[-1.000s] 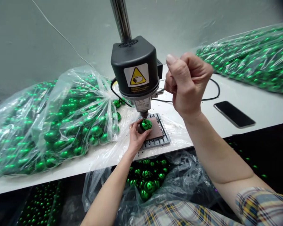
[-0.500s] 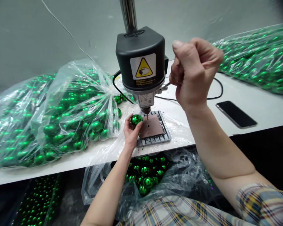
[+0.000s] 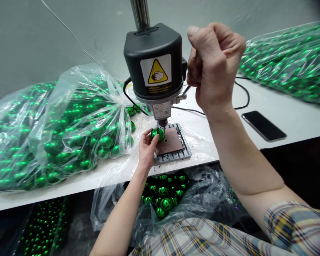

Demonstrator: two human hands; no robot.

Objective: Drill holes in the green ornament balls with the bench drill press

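My left hand [image 3: 147,147] is closed on a shiny green ball ornament [image 3: 158,134], thumb in front and fingers behind. The ball sits over the left part of a brown board [image 3: 173,141], just under the chuck of a drill press [image 3: 152,64]. From here the bit's tip cannot be made out. To the right of the drill head, my right hand [image 3: 216,64] is raised in a fist around the press's lever [image 3: 186,90]; most of the lever is hidden by the fingers. A small dark hole shows in the board beside my left thumb.
A large clear bag of green balls [image 3: 56,131] fills the table's left side; another bag [image 3: 290,64] lies at the far right. A phone [image 3: 264,125] rests near the right edge. Below the table edge, an open plastic bag [image 3: 205,192] holds more balls. Black cable crosses behind the press.
My left hand has brought the green ball slightly right, from beside the bit to beneath the chuck. My right hand keeps its fist at the lever. The view has shifted a little.
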